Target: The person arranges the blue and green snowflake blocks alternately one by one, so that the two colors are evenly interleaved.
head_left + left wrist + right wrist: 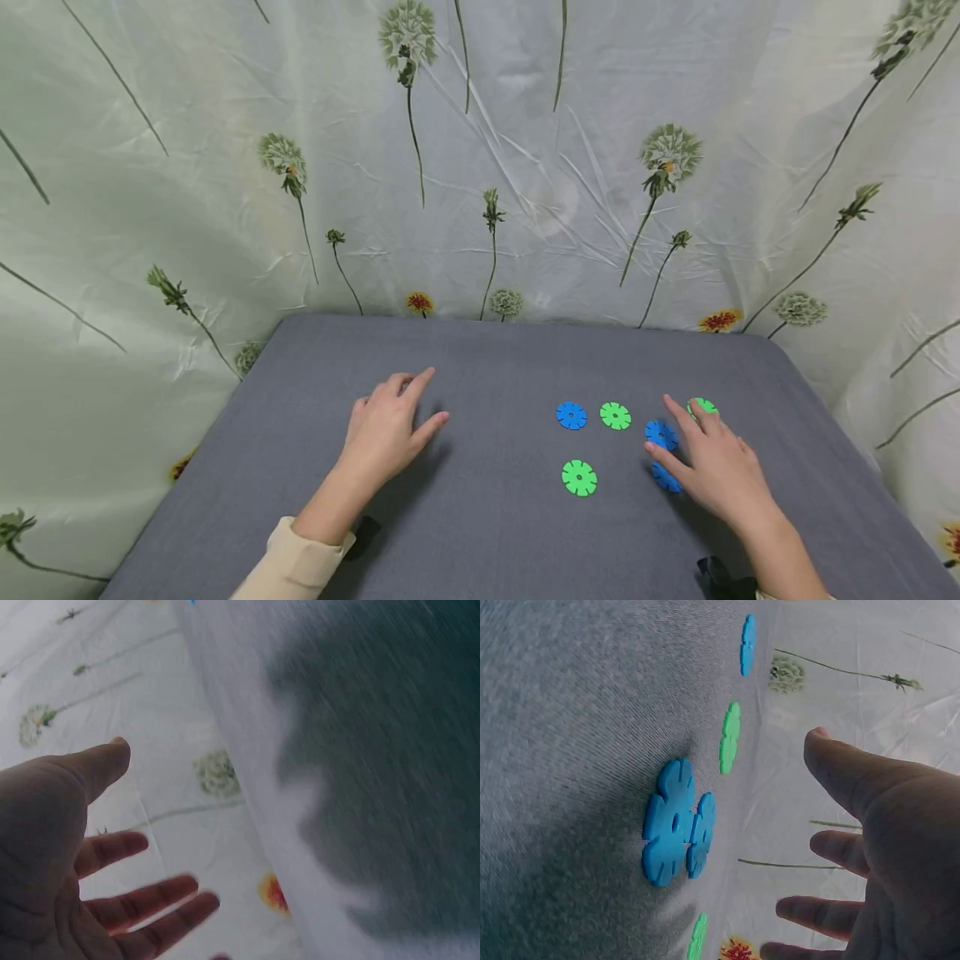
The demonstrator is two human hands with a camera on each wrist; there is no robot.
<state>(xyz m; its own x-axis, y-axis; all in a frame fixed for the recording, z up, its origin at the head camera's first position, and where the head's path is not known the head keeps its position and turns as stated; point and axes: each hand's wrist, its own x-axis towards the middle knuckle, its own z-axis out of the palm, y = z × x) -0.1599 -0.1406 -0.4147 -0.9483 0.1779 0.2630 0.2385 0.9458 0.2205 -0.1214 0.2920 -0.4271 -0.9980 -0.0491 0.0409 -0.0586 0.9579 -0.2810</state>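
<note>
Left grip (385,432) and right grip (720,468) hover released, the right near two blue discs (662,431)

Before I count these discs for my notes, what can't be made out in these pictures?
Head view: the right hand hides part of the lowest blue disc and of the rightmost green disc.
Right wrist view: the bottom edge cuts off a green disc.
Left wrist view: the top edge crops a blue piece too tightly to identify.

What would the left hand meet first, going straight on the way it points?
Probably the flowered sheet: the left hand has a seemingly free way over the grey table, with the discs off to its right, though depth is hard to judge.
</note>
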